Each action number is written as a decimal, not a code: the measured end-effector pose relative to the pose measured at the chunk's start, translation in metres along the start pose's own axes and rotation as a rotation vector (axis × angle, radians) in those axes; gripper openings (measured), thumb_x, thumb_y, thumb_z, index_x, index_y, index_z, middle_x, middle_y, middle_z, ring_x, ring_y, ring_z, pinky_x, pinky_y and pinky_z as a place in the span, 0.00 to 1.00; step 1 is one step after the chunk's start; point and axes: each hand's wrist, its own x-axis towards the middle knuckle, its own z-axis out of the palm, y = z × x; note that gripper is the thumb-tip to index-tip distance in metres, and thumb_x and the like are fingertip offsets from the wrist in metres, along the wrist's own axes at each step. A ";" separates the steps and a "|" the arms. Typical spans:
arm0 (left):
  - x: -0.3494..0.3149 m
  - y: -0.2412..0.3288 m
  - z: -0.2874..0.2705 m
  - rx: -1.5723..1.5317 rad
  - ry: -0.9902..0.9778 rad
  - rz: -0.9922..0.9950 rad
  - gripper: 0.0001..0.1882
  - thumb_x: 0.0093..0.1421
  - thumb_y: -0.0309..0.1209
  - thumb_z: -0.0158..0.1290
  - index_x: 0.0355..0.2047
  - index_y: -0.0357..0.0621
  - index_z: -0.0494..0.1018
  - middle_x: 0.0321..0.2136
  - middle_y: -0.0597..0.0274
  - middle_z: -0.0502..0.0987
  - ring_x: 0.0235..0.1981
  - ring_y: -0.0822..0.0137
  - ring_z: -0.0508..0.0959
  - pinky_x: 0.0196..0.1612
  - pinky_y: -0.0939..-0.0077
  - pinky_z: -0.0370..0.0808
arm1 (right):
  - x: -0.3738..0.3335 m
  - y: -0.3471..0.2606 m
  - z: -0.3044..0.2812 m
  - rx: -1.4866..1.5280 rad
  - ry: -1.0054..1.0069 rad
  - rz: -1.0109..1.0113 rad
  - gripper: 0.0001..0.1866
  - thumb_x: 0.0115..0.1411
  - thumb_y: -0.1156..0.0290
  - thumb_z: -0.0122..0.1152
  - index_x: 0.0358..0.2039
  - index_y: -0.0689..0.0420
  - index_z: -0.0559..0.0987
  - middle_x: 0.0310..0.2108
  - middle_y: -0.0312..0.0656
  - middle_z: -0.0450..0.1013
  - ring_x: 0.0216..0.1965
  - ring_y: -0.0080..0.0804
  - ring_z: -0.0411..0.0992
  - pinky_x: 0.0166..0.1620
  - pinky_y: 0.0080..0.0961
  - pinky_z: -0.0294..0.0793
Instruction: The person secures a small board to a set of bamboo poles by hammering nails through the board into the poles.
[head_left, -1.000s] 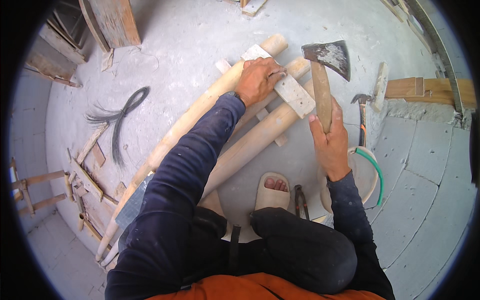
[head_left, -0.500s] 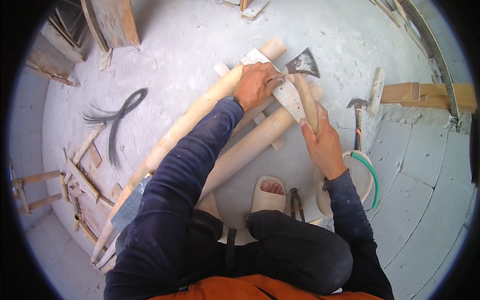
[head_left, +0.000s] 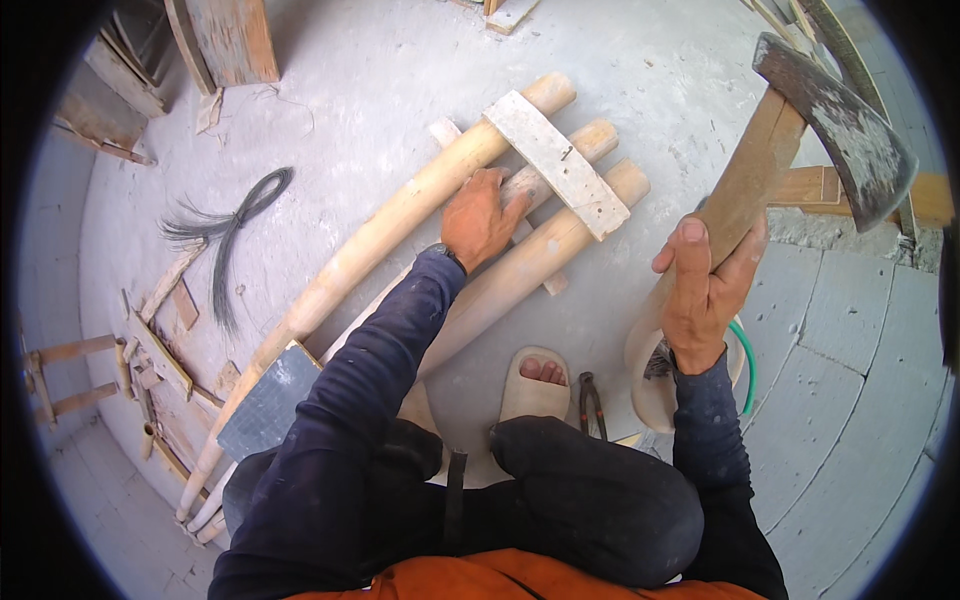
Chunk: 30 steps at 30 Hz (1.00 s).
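Note:
In my right hand [head_left: 705, 285] is an axe [head_left: 755, 170], gripped by its wooden handle, its dark, worn head raised at the upper right. My left hand [head_left: 480, 215] is closed over the middle wooden pole [head_left: 527, 188], just below a short whitish board [head_left: 560, 160]. That board lies across three pale round poles near their far ends, with what looks like a nail standing in it. The left pole [head_left: 380, 237] and the right pole [head_left: 530, 262] run diagonally beside the middle one. Another thin strip of wood [head_left: 442, 132] shows beneath the poles.
A white bucket [head_left: 640, 390] with a green handle [head_left: 748, 375] stands by my right forearm. Pincers [head_left: 593, 405] lie beside my sandalled foot [head_left: 538, 385]. A wire bundle [head_left: 245, 225] and wood scraps [head_left: 160, 355] are at left. A grey sheet-covered piece [head_left: 270, 400] rests near my left arm.
The axe has risen from the board up and right, toward me. My left hand has left the board and moved down onto the middle pole, so the board is uncovered.

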 end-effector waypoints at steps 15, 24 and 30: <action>-0.002 0.004 0.000 0.117 -0.154 -0.084 0.35 0.71 0.56 0.52 0.60 0.33 0.76 0.53 0.39 0.79 0.58 0.41 0.78 0.63 0.49 0.73 | 0.013 0.002 0.004 -0.261 -0.169 0.000 0.35 0.76 0.57 0.56 0.76 0.60 0.60 0.58 0.64 0.77 0.53 0.57 0.81 0.56 0.45 0.79; 0.046 0.031 -0.020 0.121 0.017 0.293 0.33 0.66 0.43 0.61 0.68 0.46 0.71 0.64 0.54 0.74 0.70 0.49 0.67 0.70 0.48 0.65 | 0.037 -0.007 -0.001 -0.136 -0.256 0.224 0.37 0.76 0.55 0.55 0.79 0.58 0.59 0.43 0.45 0.77 0.22 0.23 0.71 0.26 0.23 0.74; 0.069 0.035 0.003 0.015 -0.158 0.296 0.15 0.66 0.40 0.61 0.51 0.56 0.85 0.68 0.67 0.73 0.75 0.51 0.61 0.77 0.33 0.43 | 0.023 0.018 0.008 -0.040 -0.350 0.369 0.38 0.76 0.55 0.55 0.80 0.56 0.57 0.39 0.44 0.76 0.21 0.23 0.70 0.25 0.24 0.74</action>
